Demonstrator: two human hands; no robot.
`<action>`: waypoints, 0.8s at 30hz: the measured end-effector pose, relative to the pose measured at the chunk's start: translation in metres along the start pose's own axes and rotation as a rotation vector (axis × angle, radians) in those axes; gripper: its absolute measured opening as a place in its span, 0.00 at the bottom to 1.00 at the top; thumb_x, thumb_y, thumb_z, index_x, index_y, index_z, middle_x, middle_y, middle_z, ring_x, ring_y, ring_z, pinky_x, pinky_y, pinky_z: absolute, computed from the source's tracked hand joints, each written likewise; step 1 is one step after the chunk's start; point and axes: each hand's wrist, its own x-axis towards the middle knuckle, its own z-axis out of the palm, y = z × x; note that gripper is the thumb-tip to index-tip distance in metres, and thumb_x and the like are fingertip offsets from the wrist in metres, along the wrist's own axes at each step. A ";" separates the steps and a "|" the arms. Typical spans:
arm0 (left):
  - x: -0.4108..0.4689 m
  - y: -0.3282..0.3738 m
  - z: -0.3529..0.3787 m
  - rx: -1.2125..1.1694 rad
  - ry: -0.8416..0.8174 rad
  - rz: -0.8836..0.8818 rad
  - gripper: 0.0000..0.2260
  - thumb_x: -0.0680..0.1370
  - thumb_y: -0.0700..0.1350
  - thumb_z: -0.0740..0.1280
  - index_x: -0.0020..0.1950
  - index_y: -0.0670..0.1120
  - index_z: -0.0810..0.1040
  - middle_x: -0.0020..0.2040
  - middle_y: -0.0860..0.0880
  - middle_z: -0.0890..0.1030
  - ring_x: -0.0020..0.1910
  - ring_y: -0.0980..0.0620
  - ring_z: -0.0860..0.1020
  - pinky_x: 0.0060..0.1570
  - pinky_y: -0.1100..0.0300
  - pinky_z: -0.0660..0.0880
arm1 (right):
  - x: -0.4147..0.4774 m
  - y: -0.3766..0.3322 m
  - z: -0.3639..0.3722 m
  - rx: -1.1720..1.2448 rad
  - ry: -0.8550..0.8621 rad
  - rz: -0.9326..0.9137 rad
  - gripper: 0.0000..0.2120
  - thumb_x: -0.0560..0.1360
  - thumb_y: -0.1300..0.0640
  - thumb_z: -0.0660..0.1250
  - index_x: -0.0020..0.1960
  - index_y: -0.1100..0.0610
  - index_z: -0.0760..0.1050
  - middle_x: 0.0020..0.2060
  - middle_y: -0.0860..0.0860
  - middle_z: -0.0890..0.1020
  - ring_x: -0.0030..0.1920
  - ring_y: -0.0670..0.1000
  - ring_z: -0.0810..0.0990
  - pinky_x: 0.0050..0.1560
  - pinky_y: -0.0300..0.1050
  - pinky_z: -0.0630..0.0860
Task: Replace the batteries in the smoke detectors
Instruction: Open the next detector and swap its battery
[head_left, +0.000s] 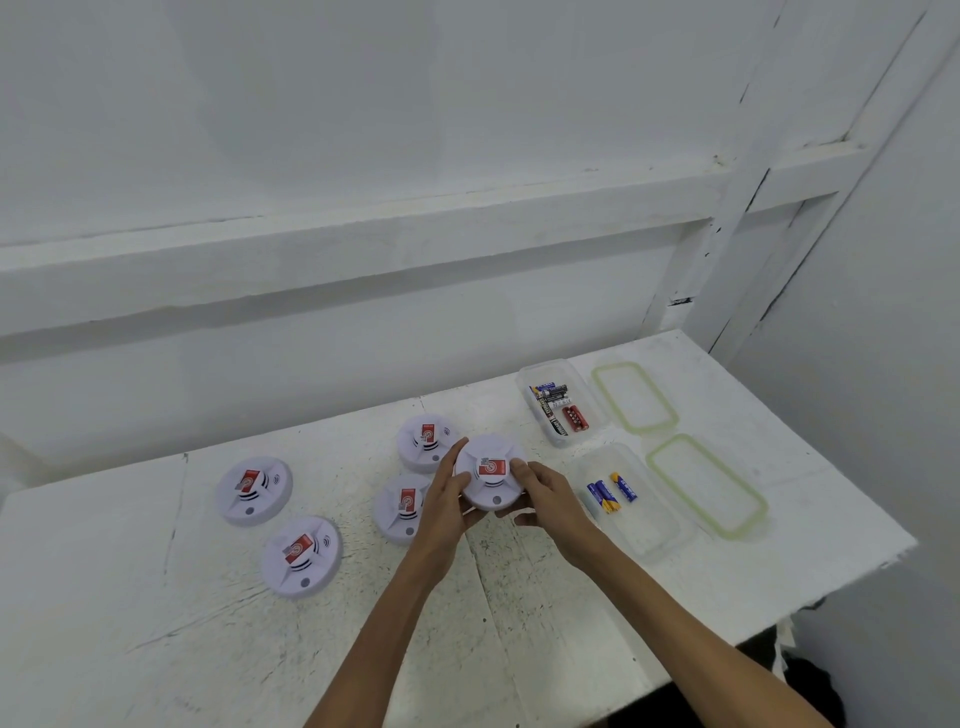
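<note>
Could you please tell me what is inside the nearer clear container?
Three blue batteries lie in the nearer clear container, its lid off beside it; nothing covers them.

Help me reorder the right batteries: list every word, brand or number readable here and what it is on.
No text can be read for certain.
Red labels on the held smoke detector and the four other smoke detectors: print blurred.
Black batteries in the far container: white lettering, too small.
Red batteries: too small.
Blue batteries in the near container: lettering blurred.

Scuffed white table (104, 597) with four smoke detectors (253, 490), two clear tubs (652, 530), two lids (635, 397)
</note>
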 end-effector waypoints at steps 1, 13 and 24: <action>0.000 0.000 0.000 0.000 -0.001 -0.001 0.18 0.85 0.43 0.59 0.74 0.56 0.70 0.70 0.47 0.78 0.63 0.46 0.80 0.50 0.52 0.83 | 0.000 0.000 0.000 -0.001 0.001 0.000 0.18 0.82 0.41 0.59 0.57 0.54 0.78 0.49 0.53 0.86 0.47 0.55 0.86 0.47 0.46 0.82; 0.000 0.001 -0.001 -0.010 -0.006 -0.007 0.19 0.86 0.42 0.59 0.76 0.54 0.69 0.70 0.48 0.78 0.63 0.47 0.81 0.52 0.51 0.83 | -0.001 -0.001 0.000 0.006 0.001 0.006 0.18 0.82 0.41 0.59 0.57 0.54 0.78 0.50 0.54 0.85 0.49 0.56 0.85 0.46 0.45 0.82; -0.001 0.002 0.000 -0.011 -0.007 -0.002 0.18 0.85 0.43 0.59 0.74 0.55 0.70 0.69 0.49 0.79 0.62 0.48 0.81 0.51 0.53 0.83 | 0.001 -0.001 0.000 0.004 0.000 0.014 0.17 0.82 0.41 0.59 0.56 0.53 0.78 0.49 0.52 0.86 0.48 0.55 0.86 0.50 0.49 0.82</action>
